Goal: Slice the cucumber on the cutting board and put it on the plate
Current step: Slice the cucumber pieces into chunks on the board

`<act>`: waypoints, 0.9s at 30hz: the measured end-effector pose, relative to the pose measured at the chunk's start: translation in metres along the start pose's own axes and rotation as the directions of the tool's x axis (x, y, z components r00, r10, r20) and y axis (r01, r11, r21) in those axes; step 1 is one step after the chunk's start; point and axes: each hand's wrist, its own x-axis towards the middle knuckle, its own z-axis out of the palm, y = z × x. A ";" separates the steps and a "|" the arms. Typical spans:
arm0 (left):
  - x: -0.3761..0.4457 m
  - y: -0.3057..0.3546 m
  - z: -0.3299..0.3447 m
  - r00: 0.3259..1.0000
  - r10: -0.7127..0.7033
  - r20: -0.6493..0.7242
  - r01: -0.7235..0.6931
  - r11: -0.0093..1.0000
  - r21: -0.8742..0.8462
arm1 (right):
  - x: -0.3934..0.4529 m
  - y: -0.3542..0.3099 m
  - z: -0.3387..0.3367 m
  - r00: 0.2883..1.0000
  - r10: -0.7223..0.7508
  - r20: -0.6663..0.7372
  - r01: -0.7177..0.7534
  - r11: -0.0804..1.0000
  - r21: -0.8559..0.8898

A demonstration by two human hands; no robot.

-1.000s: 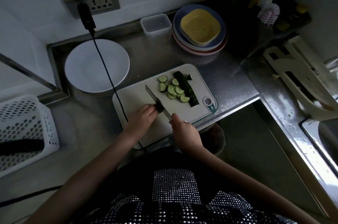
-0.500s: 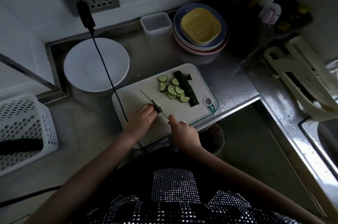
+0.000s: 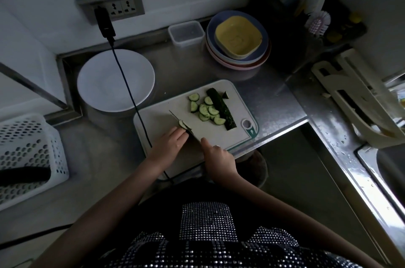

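One cucumber stub point(image 3: 183, 125) at frame centre | our left hand point(image 3: 168, 144) pinches it, lower-left of blade | knife point(image 3: 180, 122) runs upper-left to lower-right | our right hand point(image 3: 219, 156) grips handle | plate point(image 3: 92, 83) upper left.

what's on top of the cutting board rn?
On the cutting board: loose cucumber slices, a long uncut cucumber piece, a small end bit. Left hand covers the piece being cut; right hand hides the knife handle.
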 end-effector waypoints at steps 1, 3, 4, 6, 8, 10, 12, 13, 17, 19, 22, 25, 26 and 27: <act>0.000 -0.001 0.000 1.000 0.008 -0.006 -0.008 1.000 0.004 | 0.000 0.002 0.000 1.000 0.002 -0.010 -0.002 1.000 -0.004; 0.000 -0.003 0.001 0.999 0.029 -0.017 -0.029 1.000 0.009 | -0.001 0.007 0.002 0.999 0.024 -0.047 -0.023 0.999 0.030; 0.000 -0.003 0.001 0.999 0.034 -0.022 -0.034 0.999 0.009 | -0.002 0.010 0.002 0.997 0.038 -0.071 -0.034 0.998 0.057; 0.000 -0.003 0.002 0.999 0.033 -0.024 -0.032 0.999 0.015 | -0.003 0.012 0.002 0.993 0.045 -0.109 -0.035 0.995 0.092; 0.000 -0.002 0.002 1.000 0.015 -0.012 -0.015 1.000 0.027 | -0.005 0.011 0.002 0.990 0.018 -0.140 -0.004 0.995 0.103; 0.000 -0.001 0.001 1.000 -0.003 -0.012 0.003 1.000 0.028 | -0.005 0.008 0.001 0.987 -0.004 -0.163 0.022 0.993 0.114; 0.001 0.000 0.001 1.000 -0.006 -0.027 0.006 1.000 0.022 | -0.005 0.005 0.000 0.986 -0.012 -0.166 0.034 0.991 0.130; 0.000 -0.001 0.001 0.999 -0.004 -0.032 0.004 1.000 0.020 | -0.005 0.003 0.000 0.988 -0.016 -0.156 0.038 0.990 0.136; -0.001 -0.003 0.004 1.000 0.003 -0.014 -0.003 1.000 0.009 | -0.006 0.002 0.003 0.994 -0.038 -0.106 0.053 0.988 0.143; -0.001 -0.004 0.004 1.000 -0.009 -0.007 0.009 1.000 -0.002 | -0.007 0.002 0.003 0.994 -0.039 -0.099 0.054 0.988 0.147; 0.000 -0.002 0.002 1.000 -0.017 -0.009 0.017 1.000 -0.002 | -0.007 0.001 0.002 0.995 -0.045 -0.090 0.058 0.988 0.142; 0.000 -0.002 0.000 1.000 -0.021 -0.001 0.021 1.000 -0.004 | -0.006 0.001 0.001 0.996 -0.046 -0.078 0.056 0.989 0.135; 0.000 -0.003 0.001 1.000 -0.023 0.004 0.023 1.000 -0.006 | -0.005 0.001 0.001 0.996 -0.045 -0.076 0.055 0.990 0.129; -0.001 -0.003 0.001 1.000 -0.026 0.008 0.026 1.000 -0.009 | -0.005 0.001 0.002 0.996 -0.046 -0.072 0.054 0.992 0.117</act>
